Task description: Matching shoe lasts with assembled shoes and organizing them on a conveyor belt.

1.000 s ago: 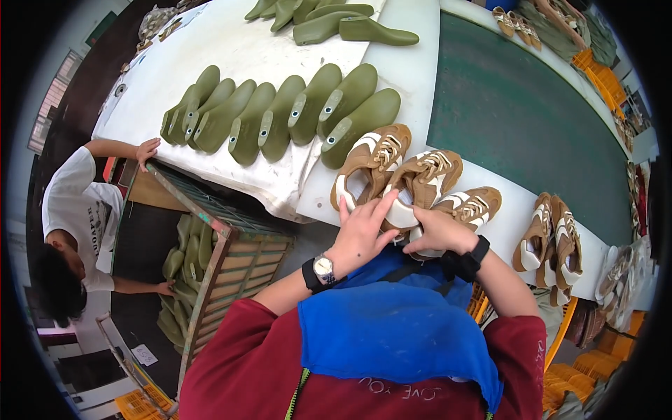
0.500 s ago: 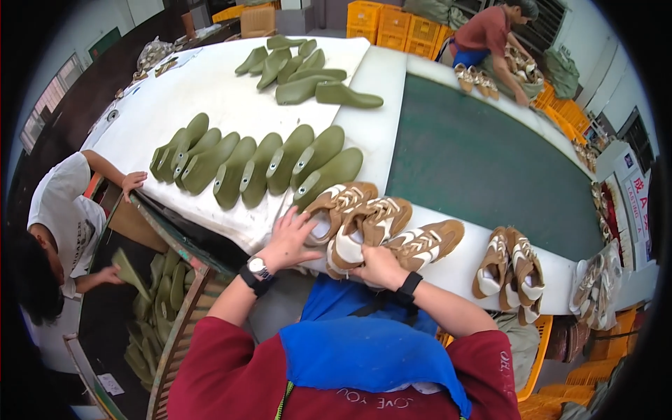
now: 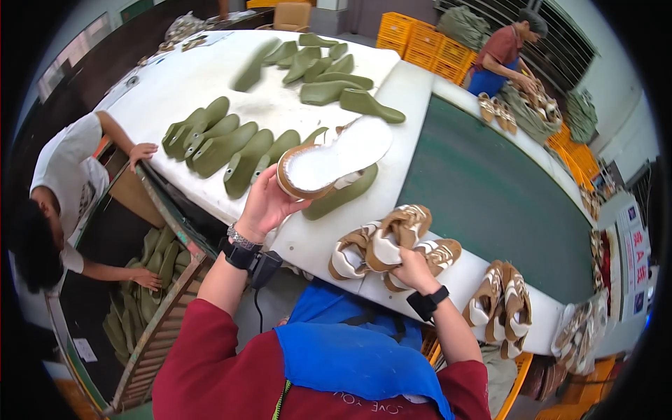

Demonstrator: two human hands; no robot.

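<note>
Left hand: raised above the near edge of the white table (image 3: 276,241), the left hand (image 3: 266,203) curls around one end of a shoe, thumb on the near side, gripping it firmly.
Held shoe: the brown shoe with a white sole (image 3: 357,145) extends up and to the right from that hand, tipped so its broad white underside faces the camera.
Right hand: lower and further right, the right hand (image 3: 414,269) is partly closed, its fingers bent about the heel of a brown-and-white sneaker (image 3: 385,250).
Sneaker at the right hand: just left of the fingers, heel toward the wearer; the hand covers part of it, so whether it is lifted or resting on its neighbours is hard to tell.
Neighbouring shoes: a matching left-side shoe (image 3: 344,260) sits beyond the gripped sneaker, and a right-side shoe (image 3: 442,253) lies just past the right knuckles.
Green foot forms: a leaning row (image 3: 213,150) stands left of and behind the left hand; a looser cluster (image 3: 327,94) lies farther beyond it.
Dark green panel: the flat surface (image 3: 483,189) spreads ahead and to the right of the right hand.
Shoe group: several sneakers (image 3: 516,304) stand right of the right hand, near its black wristband (image 3: 428,302).
Co-worker: well left of the left hand, a person in a white shirt (image 3: 66,150) reaches into a slatted cart (image 3: 157,343) holding more green forms (image 3: 168,262).
</note>
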